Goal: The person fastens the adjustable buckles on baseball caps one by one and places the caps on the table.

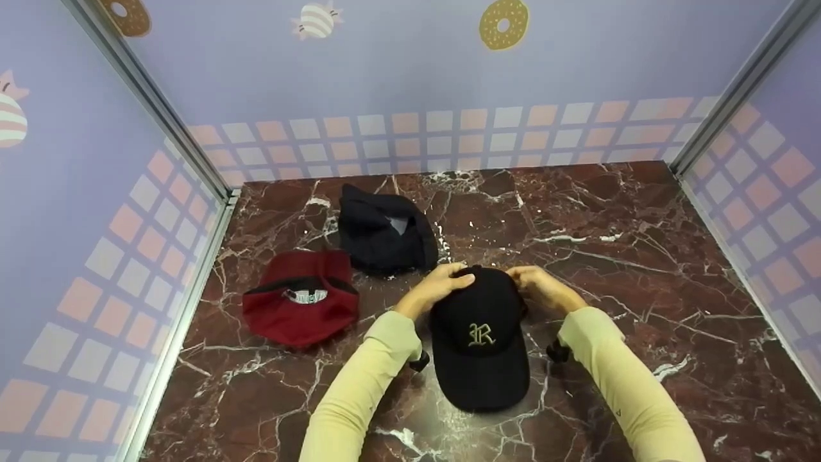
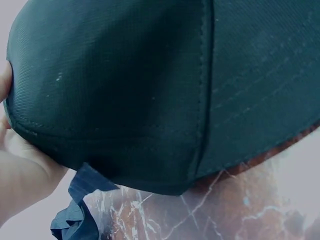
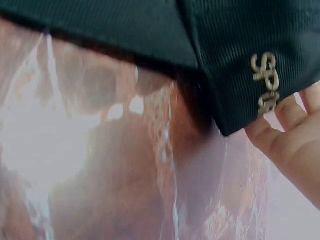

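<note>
The black cap (image 1: 482, 308) is grasped on both sides of its crown by the left hand (image 1: 439, 287) and the right hand (image 1: 542, 287), over the marble surface (image 1: 641, 276); whether it rests there cannot be told. Handling looks unfinished, as neither hand is released. The red hat (image 1: 308, 326) and the navy hat (image 1: 372, 234) are left untouched, further left.

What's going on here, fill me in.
A person's left hand and right hand hold a black cap near its rear, one on each side, with the brim toward the person. To its left, a red cap and, farther back, a dark hat lie on the marbled surface, neither being held.
</note>
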Available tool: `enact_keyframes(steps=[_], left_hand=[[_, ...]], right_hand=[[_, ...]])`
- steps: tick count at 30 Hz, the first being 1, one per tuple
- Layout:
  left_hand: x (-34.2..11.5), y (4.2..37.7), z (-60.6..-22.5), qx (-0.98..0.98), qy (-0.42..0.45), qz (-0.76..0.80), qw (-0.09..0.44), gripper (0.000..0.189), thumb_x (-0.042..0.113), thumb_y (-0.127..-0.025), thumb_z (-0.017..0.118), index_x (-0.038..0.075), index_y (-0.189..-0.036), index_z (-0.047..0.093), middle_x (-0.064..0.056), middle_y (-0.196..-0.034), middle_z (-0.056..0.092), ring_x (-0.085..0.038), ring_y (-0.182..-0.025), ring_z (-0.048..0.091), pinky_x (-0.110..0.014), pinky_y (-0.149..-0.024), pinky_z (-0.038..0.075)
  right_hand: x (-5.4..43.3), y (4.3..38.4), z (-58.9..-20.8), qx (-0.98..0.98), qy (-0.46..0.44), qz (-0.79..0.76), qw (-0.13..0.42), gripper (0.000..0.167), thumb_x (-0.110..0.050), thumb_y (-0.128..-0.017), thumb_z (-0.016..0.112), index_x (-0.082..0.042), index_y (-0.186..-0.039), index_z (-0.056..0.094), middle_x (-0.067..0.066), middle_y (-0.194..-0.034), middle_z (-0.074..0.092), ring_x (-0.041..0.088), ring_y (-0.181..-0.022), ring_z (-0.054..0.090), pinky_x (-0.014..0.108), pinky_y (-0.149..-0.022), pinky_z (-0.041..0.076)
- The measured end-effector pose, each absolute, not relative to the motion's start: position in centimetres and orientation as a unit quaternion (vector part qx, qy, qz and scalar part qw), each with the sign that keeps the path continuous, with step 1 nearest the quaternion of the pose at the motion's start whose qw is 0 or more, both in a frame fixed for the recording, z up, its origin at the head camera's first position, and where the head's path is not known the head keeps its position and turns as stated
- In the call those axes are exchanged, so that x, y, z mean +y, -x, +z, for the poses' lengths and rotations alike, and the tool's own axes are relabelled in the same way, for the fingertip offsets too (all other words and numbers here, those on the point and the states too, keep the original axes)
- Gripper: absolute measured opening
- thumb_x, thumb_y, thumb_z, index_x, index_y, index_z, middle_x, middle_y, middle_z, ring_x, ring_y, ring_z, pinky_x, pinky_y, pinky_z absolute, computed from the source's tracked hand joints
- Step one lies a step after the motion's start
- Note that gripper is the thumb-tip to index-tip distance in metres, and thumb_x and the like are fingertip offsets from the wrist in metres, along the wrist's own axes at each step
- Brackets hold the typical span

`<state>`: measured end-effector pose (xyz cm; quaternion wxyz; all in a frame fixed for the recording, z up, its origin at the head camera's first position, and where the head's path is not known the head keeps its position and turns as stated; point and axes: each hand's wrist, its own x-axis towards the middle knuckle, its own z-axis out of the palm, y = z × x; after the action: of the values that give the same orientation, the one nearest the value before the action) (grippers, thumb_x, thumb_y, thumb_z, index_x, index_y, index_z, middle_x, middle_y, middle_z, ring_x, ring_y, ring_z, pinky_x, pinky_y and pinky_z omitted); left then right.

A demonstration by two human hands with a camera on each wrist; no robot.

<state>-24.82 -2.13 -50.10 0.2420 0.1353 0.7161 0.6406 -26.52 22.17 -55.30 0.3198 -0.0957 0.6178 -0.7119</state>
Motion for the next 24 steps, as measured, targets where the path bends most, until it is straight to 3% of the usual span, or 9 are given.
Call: enact_keyframes(steps=[5,11,17,21,23,24], left_hand=[[-2.0,25.5,-52.3,0.733,-0.116,0.639,0.202,0.026,0.016,-0.085,0.057,-0.006,-0.100,0.056,0.003,-0.082,0.054,-0.007,-0.072,0.051,-0.018,-0.069,0.042],[-2.4,25.3,-52.7,0.739,-0.059,0.647,0.176,0.032,0.023,-0.087,0.053,-0.004,-0.103,0.057,0.002,-0.084,0.055,-0.008,-0.075,0.050,-0.021,-0.072,0.041],[-4.5,25.6,-55.1,0.709,-0.050,0.666,0.225,0.038,0.035,-0.086,0.046,0.007,-0.109,0.059,-0.003,-0.104,0.062,-0.013,-0.094,0.055,-0.030,-0.085,0.041],[-6.3,25.9,-56.6,0.702,-0.072,0.658,0.264,0.043,0.016,-0.073,0.041,0.007,-0.112,0.058,-0.005,-0.109,0.061,-0.013,-0.093,0.054,-0.029,-0.079,0.041],[-7.1,25.9,-57.2,0.720,-0.107,0.637,0.253,0.050,0.006,-0.064,0.043,0.005,-0.112,0.058,-0.006,-0.106,0.061,-0.011,-0.086,0.052,-0.024,-0.070,0.039],[-7.4,25.5,-56.6,0.743,-0.107,0.613,0.247,0.053,0.000,-0.061,0.041,0.002,-0.112,0.056,-0.008,-0.106,0.060,-0.013,-0.086,0.051,-0.025,-0.071,0.039]], right_hand=[[22.4,26.2,-55.2,0.644,0.044,-0.683,0.341,0.042,0.012,-0.062,0.033,-0.011,-0.084,0.060,-0.001,-0.069,0.054,0.016,-0.058,0.049,0.036,-0.054,0.041],[22.9,26.4,-55.6,0.738,0.089,-0.607,0.280,0.034,0.015,-0.064,0.035,-0.011,-0.071,0.056,-0.006,-0.061,0.050,0.008,-0.054,0.045,0.023,-0.053,0.037],[23.3,26.4,-55.8,0.765,0.089,-0.581,0.261,0.028,0.013,-0.071,0.039,-0.012,-0.065,0.050,-0.007,-0.057,0.043,0.008,-0.052,0.039,0.022,-0.052,0.034],[23.4,26.4,-55.8,0.780,0.063,-0.571,0.250,0.022,0.009,-0.074,0.044,-0.011,-0.072,0.055,-0.007,-0.063,0.050,0.007,-0.056,0.045,0.021,-0.054,0.039],[23.5,26.4,-55.7,0.785,0.048,-0.564,0.251,0.018,0.007,-0.075,0.046,-0.007,-0.079,0.056,-0.007,-0.066,0.052,0.008,-0.057,0.046,0.022,-0.054,0.040],[23.6,26.4,-55.7,0.788,0.042,-0.559,0.254,0.017,0.006,-0.075,0.046,-0.005,-0.083,0.057,-0.006,-0.068,0.053,0.008,-0.058,0.047,0.022,-0.054,0.041]])
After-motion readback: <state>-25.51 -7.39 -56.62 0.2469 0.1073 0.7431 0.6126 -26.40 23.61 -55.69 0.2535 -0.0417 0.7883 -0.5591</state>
